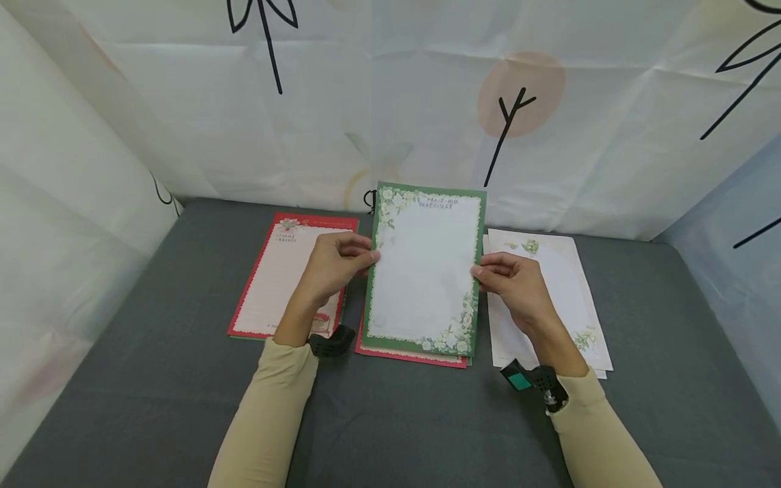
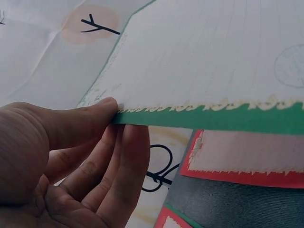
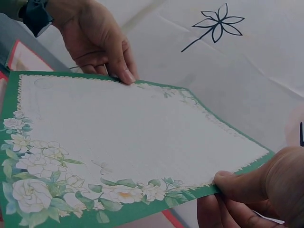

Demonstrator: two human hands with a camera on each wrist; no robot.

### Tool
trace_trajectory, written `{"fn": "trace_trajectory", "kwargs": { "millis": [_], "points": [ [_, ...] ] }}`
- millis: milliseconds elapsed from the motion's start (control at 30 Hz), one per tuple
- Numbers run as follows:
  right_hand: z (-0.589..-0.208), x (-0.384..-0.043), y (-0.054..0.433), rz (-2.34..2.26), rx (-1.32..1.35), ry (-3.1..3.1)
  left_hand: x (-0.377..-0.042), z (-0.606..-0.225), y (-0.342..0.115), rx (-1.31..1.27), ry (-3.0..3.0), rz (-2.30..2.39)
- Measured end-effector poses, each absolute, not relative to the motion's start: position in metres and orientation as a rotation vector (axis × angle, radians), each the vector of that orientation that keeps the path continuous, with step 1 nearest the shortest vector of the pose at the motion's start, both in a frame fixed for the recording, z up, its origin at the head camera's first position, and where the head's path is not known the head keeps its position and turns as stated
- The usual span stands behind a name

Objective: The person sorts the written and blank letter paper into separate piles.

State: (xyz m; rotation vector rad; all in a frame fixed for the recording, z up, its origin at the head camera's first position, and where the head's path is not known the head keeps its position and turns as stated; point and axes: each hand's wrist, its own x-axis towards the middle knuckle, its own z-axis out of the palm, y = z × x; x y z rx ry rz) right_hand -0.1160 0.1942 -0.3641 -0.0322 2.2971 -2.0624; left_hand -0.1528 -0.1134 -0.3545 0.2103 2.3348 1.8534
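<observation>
A sheet of green-bordered floral letter paper (image 1: 427, 271) is held up between both hands over the middle stack. My left hand (image 1: 338, 261) pinches its left edge, thumb on top and fingers beneath, as the left wrist view shows close up. On the opposite edge, my right hand (image 1: 515, 281) pinches the sheet the same way. White flowers run along the border in the right wrist view, and small handwriting shows near the top in the head view. Under it, a red-bordered sheet (image 1: 415, 358) peeks out at the bottom of the middle stack, mostly hidden.
Left of the middle lies a stack topped by a red-bordered letter sheet (image 1: 262, 291), partly covered by my left arm. To the right, white sheets with green leaf prints (image 1: 564, 278) lie under my right hand. A dark grey cloth (image 1: 390, 427) covers the table, with printed curtains (image 1: 421, 88) behind.
</observation>
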Motion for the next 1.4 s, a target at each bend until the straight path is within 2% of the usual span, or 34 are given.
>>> {"fn": "trace_trajectory", "kwargs": {
  "millis": [300, 567, 1000, 1400],
  "points": [
    [-0.363, -0.114, 0.187, -2.118, -0.059, 2.243, -0.151, -0.35, -0.122, 0.227, 2.395, 1.763],
    [-0.368, -0.122, 0.16, -2.141, -0.069, 2.143, -0.152, -0.346, -0.143, 0.119, 2.501, 1.76],
    [-0.362, -0.148, 0.106, -2.086, -0.009, 1.978, -0.146, -0.338, -0.187, -0.158, 2.643, 1.678],
    [-0.365, -0.169, 0.05, -2.056, 0.022, 1.871, -0.145, -0.346, -0.214, -0.491, 2.74, 1.577]
  ]
}}
